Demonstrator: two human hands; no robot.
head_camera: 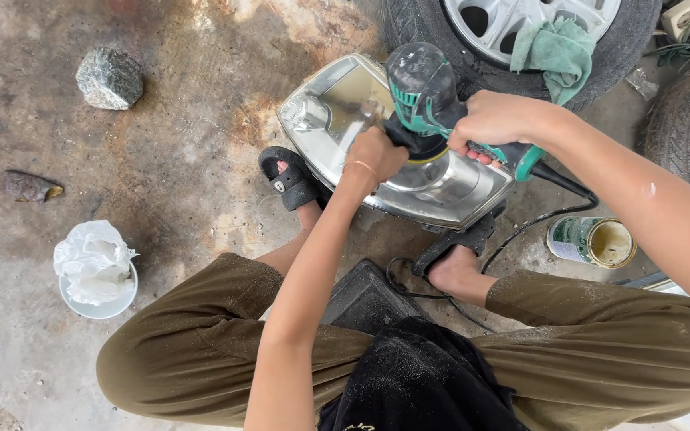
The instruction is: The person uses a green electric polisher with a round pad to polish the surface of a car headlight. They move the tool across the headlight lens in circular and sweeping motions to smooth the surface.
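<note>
A car headlight (pixel 337 100) with a clear lens lies on the stained concrete floor, held between my two sandalled feet. A green and black power polisher (pixel 427 89) rests with its pad on the lens. My right hand (pixel 495 120) grips the polisher's rear handle. My left hand (pixel 375 153) is closed around the black front part of the tool, just above the pad. The pad itself is mostly hidden by my left hand. A black cord (pixel 557 199) runs from the tool's rear down past my right foot.
A tyre with a silver wheel (pixel 521 32) stands behind, a green cloth (pixel 557 49) draped on it. An open tin (pixel 592 241) sits at the right, a white bowl with crumpled plastic (pixel 96 267) at the left, and a grey stone (pixel 109 77) farther back.
</note>
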